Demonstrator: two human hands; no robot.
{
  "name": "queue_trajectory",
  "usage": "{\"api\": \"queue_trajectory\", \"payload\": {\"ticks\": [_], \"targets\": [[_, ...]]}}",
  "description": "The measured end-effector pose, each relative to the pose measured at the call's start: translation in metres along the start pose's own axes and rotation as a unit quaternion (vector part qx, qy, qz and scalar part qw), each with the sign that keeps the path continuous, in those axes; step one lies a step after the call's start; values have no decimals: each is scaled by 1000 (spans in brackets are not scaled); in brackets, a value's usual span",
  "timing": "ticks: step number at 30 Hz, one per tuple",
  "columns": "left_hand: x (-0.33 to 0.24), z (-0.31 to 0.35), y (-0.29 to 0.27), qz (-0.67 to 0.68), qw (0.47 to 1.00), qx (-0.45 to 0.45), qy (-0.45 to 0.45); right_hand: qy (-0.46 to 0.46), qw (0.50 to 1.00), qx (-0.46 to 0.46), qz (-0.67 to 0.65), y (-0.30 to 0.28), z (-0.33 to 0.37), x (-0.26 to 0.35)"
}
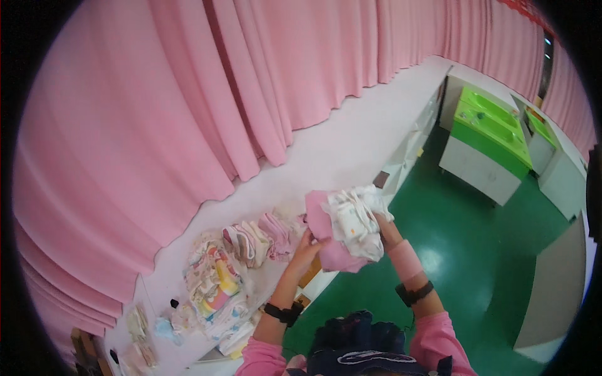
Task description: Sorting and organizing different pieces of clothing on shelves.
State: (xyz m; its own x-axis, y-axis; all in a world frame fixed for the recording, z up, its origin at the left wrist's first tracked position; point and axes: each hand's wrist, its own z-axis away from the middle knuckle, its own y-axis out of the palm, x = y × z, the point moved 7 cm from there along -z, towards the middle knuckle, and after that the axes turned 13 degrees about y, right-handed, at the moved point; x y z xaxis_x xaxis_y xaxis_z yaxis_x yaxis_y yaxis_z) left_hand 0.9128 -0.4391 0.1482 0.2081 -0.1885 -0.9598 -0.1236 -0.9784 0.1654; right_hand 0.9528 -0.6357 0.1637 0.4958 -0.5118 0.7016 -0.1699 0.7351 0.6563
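Note:
My left hand (307,247) is closed on the near left edge of a pink cloth (318,214). On top of that cloth lies a folded white cloth (355,220) with small printed spots, bunched in loose layers. My right hand (390,230) grips the right side of the bundle, its fingers partly hidden behind the white folds. The bundle is held up at the edge of the white counter. Just left of it, folded pink and striped cloths (276,235) lie on the counter.
A heap of patterned cloths (216,276) covers the counter's near left, with small cloth pieces (141,326) beyond. Pink curtains (207,94) hang along the back. A green-topped sink unit (489,135) stands far right on the green floor. A grey-white cabinet (555,282) is at right.

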Motion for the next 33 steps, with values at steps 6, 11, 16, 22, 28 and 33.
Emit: {"api": "queue_trajectory", "payload": {"ticks": [6,11,16,22,28,33], "targets": [[42,-86,-32,71,982,-151,-93,58,987,12,152,-18,-168,56],[187,-104,-88,1,963,-190,-192,-25,831,-76,550,-69,-289,10],[186,-99,-87,-194,941,-251,-116,32,825,-1,564,-86,-295,-12],[141,-42,-40,-114,897,-422,-64,32,913,112,391,-127,-276,13],[164,129,40,21,857,-494,-147,102,884,112,442,-186,-215,27],[161,273,127,115,732,-662,-109,97,845,183,493,-230,-191,-17]]}}
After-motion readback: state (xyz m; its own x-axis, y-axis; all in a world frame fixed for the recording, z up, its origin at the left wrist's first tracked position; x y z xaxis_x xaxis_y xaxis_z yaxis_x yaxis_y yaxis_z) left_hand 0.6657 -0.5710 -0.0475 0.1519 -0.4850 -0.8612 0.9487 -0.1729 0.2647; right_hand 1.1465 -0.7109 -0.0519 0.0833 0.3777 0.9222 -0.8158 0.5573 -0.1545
